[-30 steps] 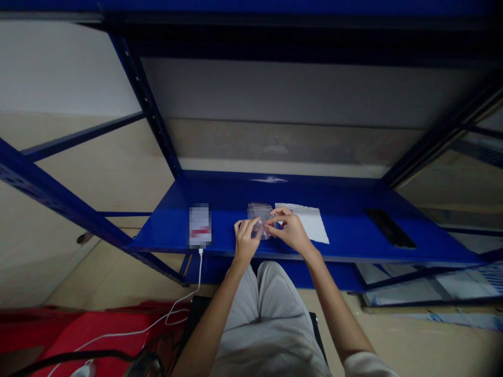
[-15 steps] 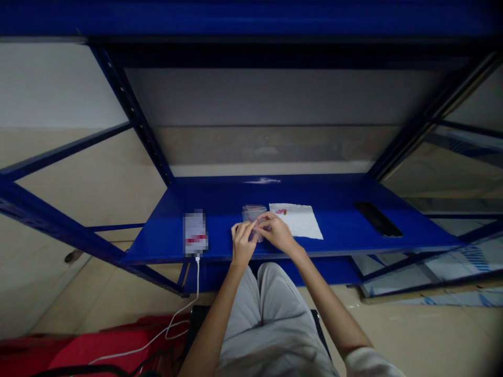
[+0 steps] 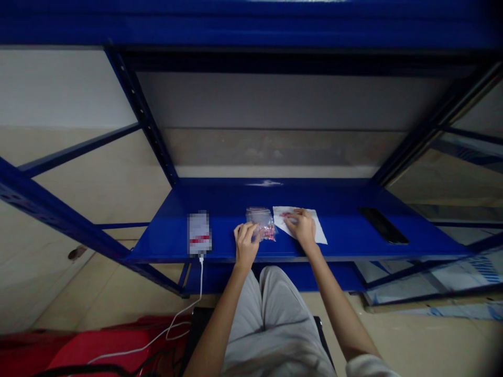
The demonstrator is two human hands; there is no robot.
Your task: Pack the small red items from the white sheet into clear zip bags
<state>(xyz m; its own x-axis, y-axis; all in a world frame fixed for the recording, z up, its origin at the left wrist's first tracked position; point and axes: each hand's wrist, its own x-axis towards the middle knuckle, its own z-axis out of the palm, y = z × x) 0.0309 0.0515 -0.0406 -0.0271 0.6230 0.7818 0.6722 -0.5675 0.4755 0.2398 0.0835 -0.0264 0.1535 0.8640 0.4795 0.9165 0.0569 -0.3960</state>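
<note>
Clear zip bags (image 3: 267,219) lie on the blue shelf, with small pink, red and multicoloured bits showing inside; their exact kind is too small to tell. My left hand (image 3: 246,245) is at the bags' lower left corner, its fingers bent and drawn toward the thumb; whatever they pinch is hidden. To the right lies a white sheet of paper or tissue (image 3: 319,234) carrying a small cluster of pink-red pieces (image 3: 284,214). Over that sheet is my right hand (image 3: 303,228), thumb and forefinger apart beside the cluster.
A phone-like device (image 3: 199,233), blurred out, lies on the left with a white cable (image 3: 201,285) hanging off the front edge. On the right rests a black phone (image 3: 383,225). Blue rack posts (image 3: 143,112) flank the shelf (image 3: 228,196). Something red (image 3: 113,348) is at the lower left.
My hands were together over the bags. My right hand has moved right onto the white sheet, while the left stays by the bags, uncovering more of them. The view has shifted slightly.
</note>
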